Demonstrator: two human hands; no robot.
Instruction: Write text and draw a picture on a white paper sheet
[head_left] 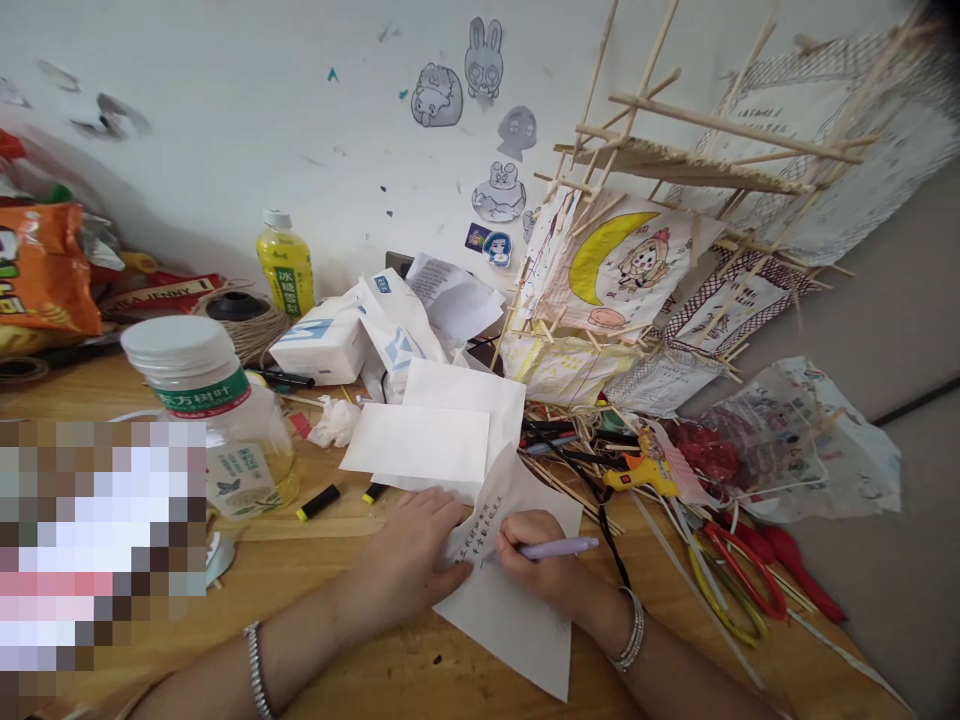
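My right hand (pixel 540 560) is closed around a light purple pen (pixel 559 548), its tip end hidden by the fingers. The hand rests on a white sheet of paper (pixel 517 640) that carries short lines of handwritten characters. At the sheet's left edge lies my left hand (pixel 416 545), fingers stretched out and thumb touching the paper. The sheet's upper part curls up a little between both hands. Just beyond them, blank white sheets (pixel 420 440) overlap on the table. A black marker cap with a yellow end (pixel 318 502) lies left of my left hand.
A large clear bottle with white lid (pixel 217 420) stands at left; a yellow drink bottle (pixel 285 265) is behind. At right are a stick frame with drawings (pixel 622 260), a yellow glue gun (pixel 643 472), scissors (pixel 742 570) and a plastic bag (pixel 817 440). A tissue pack (pixel 322 340) lies near the wall.
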